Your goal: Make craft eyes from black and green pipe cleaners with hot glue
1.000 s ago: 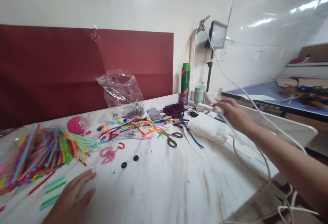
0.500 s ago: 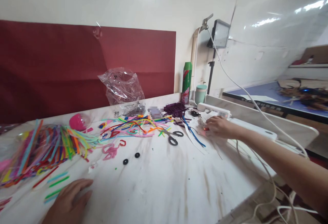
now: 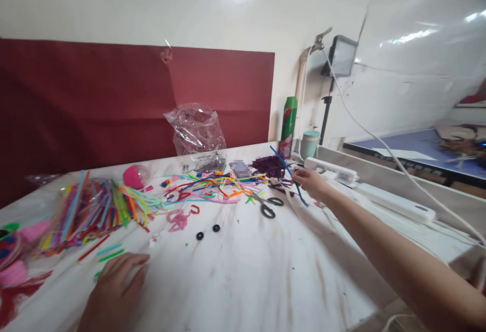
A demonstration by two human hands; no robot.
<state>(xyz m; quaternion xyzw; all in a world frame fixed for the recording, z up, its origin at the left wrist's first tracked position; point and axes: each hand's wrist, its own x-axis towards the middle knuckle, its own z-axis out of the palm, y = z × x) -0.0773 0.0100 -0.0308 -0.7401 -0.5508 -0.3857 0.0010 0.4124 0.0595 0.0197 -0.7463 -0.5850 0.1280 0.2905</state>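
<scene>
My right hand [image 3: 312, 182] reaches far across the white table [image 3: 246, 271] and pinches a blue pipe cleaner [image 3: 290, 172], which sticks up and down from its fingers. Just left of it lie black-handled scissors [image 3: 270, 206] and a tangle of coloured pipe cleaners [image 3: 212, 188]. My left hand [image 3: 117, 286] lies flat on the table near the front edge, fingers stretched out, holding nothing, next to short red, green and blue pieces [image 3: 102, 251].
A heap of coloured pipe cleaners in clear wrap [image 3: 87, 210], a pink ball [image 3: 135, 176], two black discs [image 3: 207, 232], a crumpled plastic bag [image 3: 197, 132], purple fluff [image 3: 269, 165], a green spray can [image 3: 289, 124], a mint cup [image 3: 309, 143], a white power strip [image 3: 332, 170] and a lamp cable [image 3: 379, 139].
My right hand left the white corded tool near the power strip, moved left and picked up the blue pipe cleaner. The view turned slightly left. My left hand stayed flat.
</scene>
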